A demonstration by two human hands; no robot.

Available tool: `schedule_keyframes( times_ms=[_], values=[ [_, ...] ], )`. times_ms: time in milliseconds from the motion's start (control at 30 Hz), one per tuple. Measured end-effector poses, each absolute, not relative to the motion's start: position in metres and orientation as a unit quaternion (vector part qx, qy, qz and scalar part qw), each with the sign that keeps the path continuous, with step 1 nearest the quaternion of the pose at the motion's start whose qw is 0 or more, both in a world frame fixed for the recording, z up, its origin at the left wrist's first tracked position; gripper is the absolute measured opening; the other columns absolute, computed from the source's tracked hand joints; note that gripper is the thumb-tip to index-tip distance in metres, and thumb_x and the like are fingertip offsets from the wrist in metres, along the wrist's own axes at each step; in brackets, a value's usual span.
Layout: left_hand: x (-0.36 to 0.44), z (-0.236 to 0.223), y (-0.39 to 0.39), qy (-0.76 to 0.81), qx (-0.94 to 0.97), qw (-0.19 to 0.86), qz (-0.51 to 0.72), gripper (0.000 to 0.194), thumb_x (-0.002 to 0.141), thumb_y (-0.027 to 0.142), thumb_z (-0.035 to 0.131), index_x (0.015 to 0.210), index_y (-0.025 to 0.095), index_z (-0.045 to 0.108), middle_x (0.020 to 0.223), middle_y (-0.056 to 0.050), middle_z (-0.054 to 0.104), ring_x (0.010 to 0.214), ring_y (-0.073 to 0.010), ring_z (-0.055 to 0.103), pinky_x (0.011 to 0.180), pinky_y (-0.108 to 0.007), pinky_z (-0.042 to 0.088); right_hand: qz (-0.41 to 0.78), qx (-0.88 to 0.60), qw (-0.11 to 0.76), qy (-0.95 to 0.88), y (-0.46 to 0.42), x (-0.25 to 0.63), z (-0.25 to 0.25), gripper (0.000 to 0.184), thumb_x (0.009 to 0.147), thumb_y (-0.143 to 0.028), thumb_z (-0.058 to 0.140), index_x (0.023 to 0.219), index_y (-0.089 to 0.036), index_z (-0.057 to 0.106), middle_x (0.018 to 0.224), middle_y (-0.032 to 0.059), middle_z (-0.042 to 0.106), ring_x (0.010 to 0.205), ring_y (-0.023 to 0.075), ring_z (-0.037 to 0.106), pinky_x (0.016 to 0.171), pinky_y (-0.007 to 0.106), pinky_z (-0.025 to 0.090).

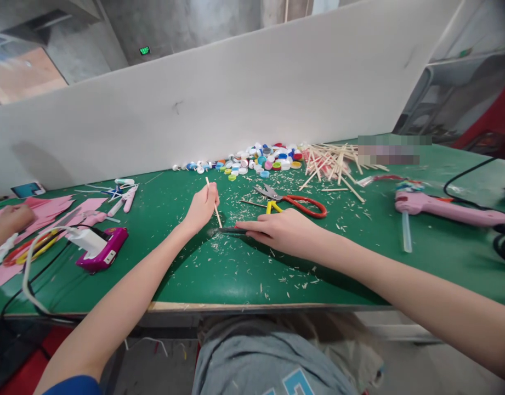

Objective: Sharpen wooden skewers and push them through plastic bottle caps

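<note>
Left hand (202, 208): closed, pinching a thin wooden stick (215, 206), tilted, near the middle of the green tabletop (219, 285). Right hand (283, 233): closed around a slim dark blade (231, 230), tip just beside the stick's lower end. Wood shavings (236, 274): scattered around both hands. Nearby: red-and-yellow-handled scissors (285, 198). Along the far edge: plastic bottle caps (256, 159), a heap of wooden sticks (330, 164). Right side: pink glue gun (445, 208). Left edge: a co-worker's hand (11, 219) above pink paper (46, 211).
</note>
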State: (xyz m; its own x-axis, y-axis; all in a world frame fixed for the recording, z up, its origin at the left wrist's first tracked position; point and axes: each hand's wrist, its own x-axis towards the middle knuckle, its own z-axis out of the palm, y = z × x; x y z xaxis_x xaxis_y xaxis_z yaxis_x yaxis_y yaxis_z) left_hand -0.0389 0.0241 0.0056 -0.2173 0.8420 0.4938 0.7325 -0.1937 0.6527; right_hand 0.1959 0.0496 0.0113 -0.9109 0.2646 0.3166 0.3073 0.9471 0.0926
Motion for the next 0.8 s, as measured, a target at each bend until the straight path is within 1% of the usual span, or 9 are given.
schedule_keyframes(
  times_ms=[233, 433, 600, 700, 800],
  values=[
    [-0.0377, 0.007, 0.0231, 0.632, 0.625, 0.063, 0.454, 0.053, 0.094, 0.052, 0.022, 0.058, 0.019, 0.042, 0.056, 0.0, 0.048, 0.056, -0.0097, 0.045, 0.061, -0.024, 0.038, -0.089, -0.149, 0.137, -0.975, 0.0497, 0.1963, 0.0146, 0.037, 0.098, -0.037, 0.036, 0.131, -0.037, 0.052, 0.079, -0.0007, 0.064, 0.058, 0.0096, 0.051, 0.049, 0.026, 0.014],
    [-0.036, 0.0082, 0.0222, 0.634, 0.622, 0.067, 0.455, 0.052, 0.094, 0.051, 0.022, 0.058, 0.019, 0.042, 0.055, 0.001, 0.048, 0.055, -0.0097, 0.044, 0.061, -0.025, 0.037, -0.04, -0.135, 0.164, -0.976, 0.0503, 0.1962, 0.0206, 0.034, 0.097, -0.034, 0.041, 0.127, -0.037, 0.056, 0.083, -0.0024, 0.068, 0.061, 0.0086, 0.053, 0.05, 0.023, 0.021],
    [-0.0368, 0.0074, 0.0229, 0.636, 0.618, 0.074, 0.456, 0.053, 0.094, 0.052, 0.022, 0.058, 0.019, 0.041, 0.055, 0.001, 0.048, 0.056, -0.0098, 0.044, 0.062, -0.025, 0.037, -0.107, -0.149, 0.155, -0.971, 0.0538, 0.1964, 0.0172, 0.037, 0.098, -0.037, 0.035, 0.132, -0.038, 0.051, 0.079, -0.0005, 0.064, 0.054, 0.0076, 0.045, 0.047, 0.025, 0.014],
    [-0.0377, 0.0067, 0.0236, 0.635, 0.618, 0.072, 0.457, 0.053, 0.094, 0.053, 0.022, 0.057, 0.019, 0.041, 0.055, 0.001, 0.047, 0.055, -0.01, 0.044, 0.062, -0.025, 0.037, -0.136, -0.148, 0.144, -0.969, 0.0542, 0.1966, 0.0167, 0.038, 0.099, -0.038, 0.032, 0.134, -0.039, 0.049, 0.078, -0.0007, 0.062, 0.051, 0.0072, 0.041, 0.046, 0.026, 0.012],
    [-0.0383, 0.0063, 0.024, 0.636, 0.618, 0.069, 0.458, 0.054, 0.093, 0.055, 0.022, 0.057, 0.019, 0.042, 0.055, 0.0, 0.048, 0.055, -0.0102, 0.044, 0.061, -0.026, 0.037, -0.152, -0.147, 0.141, -0.967, 0.054, 0.1969, 0.0181, 0.039, 0.099, -0.038, 0.032, 0.135, -0.039, 0.047, 0.077, -0.0005, 0.062, 0.05, 0.0074, 0.042, 0.046, 0.026, 0.011]
  ],
)
